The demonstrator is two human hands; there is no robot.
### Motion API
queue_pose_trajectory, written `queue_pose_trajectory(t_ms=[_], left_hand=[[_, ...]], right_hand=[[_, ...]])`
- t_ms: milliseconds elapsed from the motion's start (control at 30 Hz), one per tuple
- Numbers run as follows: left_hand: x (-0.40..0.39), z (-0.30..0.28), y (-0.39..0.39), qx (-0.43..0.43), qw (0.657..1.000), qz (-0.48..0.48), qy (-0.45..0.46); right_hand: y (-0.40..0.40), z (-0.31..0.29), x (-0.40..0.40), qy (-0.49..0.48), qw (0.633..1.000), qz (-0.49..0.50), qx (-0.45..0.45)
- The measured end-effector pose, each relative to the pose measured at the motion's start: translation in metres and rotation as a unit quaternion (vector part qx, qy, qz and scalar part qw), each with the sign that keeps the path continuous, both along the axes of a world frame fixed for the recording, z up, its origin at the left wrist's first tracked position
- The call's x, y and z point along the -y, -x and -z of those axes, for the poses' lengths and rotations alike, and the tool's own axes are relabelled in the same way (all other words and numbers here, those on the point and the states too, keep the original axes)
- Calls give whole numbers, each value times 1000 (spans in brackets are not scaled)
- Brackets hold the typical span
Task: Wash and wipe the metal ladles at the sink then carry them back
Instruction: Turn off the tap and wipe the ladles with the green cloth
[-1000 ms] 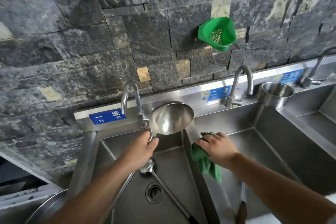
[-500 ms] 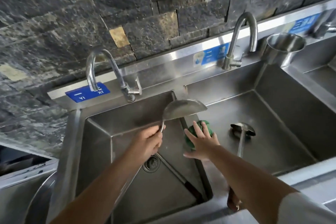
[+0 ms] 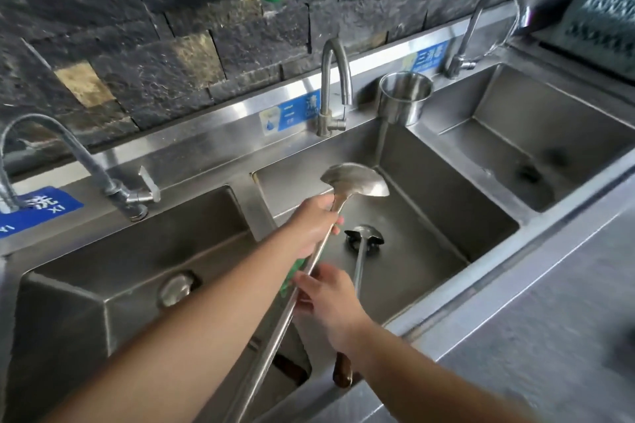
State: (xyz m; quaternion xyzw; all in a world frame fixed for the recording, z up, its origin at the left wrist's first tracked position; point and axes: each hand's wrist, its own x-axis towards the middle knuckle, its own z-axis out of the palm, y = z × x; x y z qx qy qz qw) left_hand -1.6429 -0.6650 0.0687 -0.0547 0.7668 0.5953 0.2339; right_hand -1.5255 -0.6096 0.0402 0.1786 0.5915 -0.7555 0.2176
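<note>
Two ladles: left hand (image 3: 314,223) grips the large ladle (image 3: 355,178) over the middle basin (image 3: 446,203); right hand (image 3: 330,295), fingers spread, touches its handle beside a green cloth (image 3: 292,273); small ladle (image 3: 364,237) lies below.

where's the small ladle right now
In the head view, the small ladle lies in the middle basin, bowl over the drain, just right of the big ladle that the left hand holds.

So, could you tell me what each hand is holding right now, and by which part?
The left hand grips the large steel ladle by its handle just below the bowl. The right hand touches the handle lower down; whether it grips cannot be told.
</note>
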Motion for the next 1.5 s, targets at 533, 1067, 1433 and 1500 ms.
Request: queue_pose_trajectory(t_ms=[533,1067,1433,1500], left_hand=[[-27,81,-79,109,969,137,174],[-58,105,-70,89,919,238,302],[-57,110,-94,-4,802,361,477],[-53,106,-98,-13,803,357,478]], right_hand=[[104,87,-104,-108,984,57,128],[110,143,-112,-415,882,-175,136],[73,150,-104,-456,822,-322,109],[67,145,-105,-473,808,-340,87]])
